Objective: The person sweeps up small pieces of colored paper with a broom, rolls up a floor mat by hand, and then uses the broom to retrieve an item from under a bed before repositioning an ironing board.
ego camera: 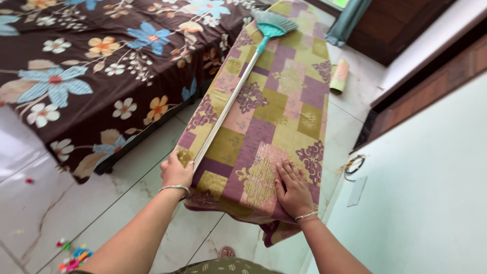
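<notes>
A narrow mattress covered in a purple, green and pink patchwork cloth lies along the floor ahead of me. A long silver-handled broom with a teal head rests lengthwise on it. My left hand grips the near left corner of the mattress, beside the end of the broom handle. My right hand presses flat, fingers spread, on the near end of the cloth. Both wrists wear thin bangles.
A bed with a brown flowered spread stands at left. A rolled mat lies on the tiled floor beyond the mattress. A white wall runs at right, with a cable coil. Colourful scraps litter the floor at lower left.
</notes>
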